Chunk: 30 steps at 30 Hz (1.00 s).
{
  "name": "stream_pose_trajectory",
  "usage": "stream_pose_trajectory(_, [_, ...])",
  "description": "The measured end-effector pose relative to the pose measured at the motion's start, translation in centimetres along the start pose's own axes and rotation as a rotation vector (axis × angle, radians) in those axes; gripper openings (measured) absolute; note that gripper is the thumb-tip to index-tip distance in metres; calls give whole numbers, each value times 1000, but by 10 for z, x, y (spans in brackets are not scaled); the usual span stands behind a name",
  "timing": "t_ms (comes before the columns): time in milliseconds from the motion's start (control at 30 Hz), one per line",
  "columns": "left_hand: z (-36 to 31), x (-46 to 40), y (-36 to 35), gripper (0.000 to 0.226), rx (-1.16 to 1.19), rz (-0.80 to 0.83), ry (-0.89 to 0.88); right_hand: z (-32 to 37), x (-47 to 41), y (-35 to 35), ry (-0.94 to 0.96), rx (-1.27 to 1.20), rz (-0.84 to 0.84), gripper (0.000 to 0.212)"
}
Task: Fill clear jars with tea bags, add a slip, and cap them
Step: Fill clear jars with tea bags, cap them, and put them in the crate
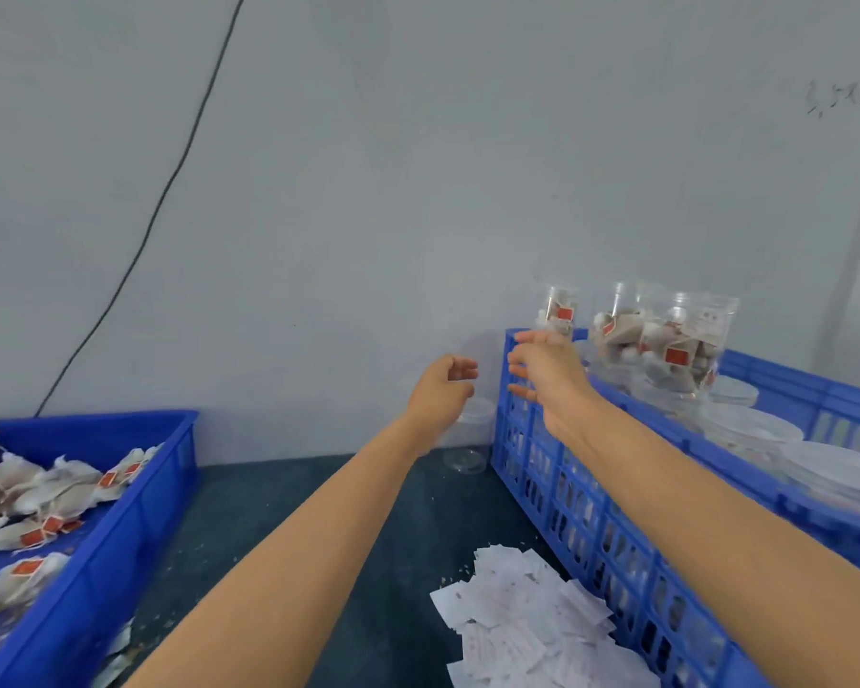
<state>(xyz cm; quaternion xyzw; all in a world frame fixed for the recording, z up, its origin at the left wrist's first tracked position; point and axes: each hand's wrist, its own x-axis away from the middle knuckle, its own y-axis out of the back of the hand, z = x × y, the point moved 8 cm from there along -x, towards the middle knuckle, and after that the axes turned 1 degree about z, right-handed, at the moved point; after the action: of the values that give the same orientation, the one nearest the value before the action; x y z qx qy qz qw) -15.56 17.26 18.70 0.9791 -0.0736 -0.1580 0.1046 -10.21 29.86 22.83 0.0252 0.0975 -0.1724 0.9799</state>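
At the far left a solid blue bin (120, 528) sits on the dark surface (368, 563), holding a loose heap of tea bags (26, 494). The bags lie flat at mixed angles, each with a small red tag; any print on the tags is too small to read. A black cable (170, 181) runs down the pale wall behind the bin.

The left hand (440, 389) is raised above the surface, reaching toward the wall. Its fingers are loosely curled with a narrow gap to the thumb, and they hold nothing. Just behind and below it an empty clear jar (470, 437) stands upright on the surface against the wall, long axis vertical, mouth up, partly hidden by the wrist.

Near the bottom, a pile of white paper slips (527, 623) lies on the surface against the crate. They carry faint reddish print that cannot be read.

The right hand (547, 369) hovers at the far corner of a slatted blue crate (592, 513), fingers spread wide and fairly straight, empty. Whether it touches the rim cannot be told.

Inside the crate, filled jars (666, 340) of tea bags stand upright on top of others, axes vertical. One shows a pale slip inside, illegible. Faint handwriting marks the wall at upper right, unreadable.
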Motion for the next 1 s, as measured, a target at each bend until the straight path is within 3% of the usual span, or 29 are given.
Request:
stream_pose_trajectory(167, [49,-8,24,37,8,-68,89,-57,-20,-23,-89,46,-15,40])
stream_pose_trajectory(533, [147,-63,18,36,39,-73,259,-152,-85,-42,-238,83,-67,42])
stream_pose_trajectory(900, [213,-118,-36,68,155,-18,336,-225,-133,-45,-267,101,-104,56])
stream_pose_trajectory(1000, [225,-125,-47,68,202,7,330,-239,-142,-49,-280,74,-71,56])
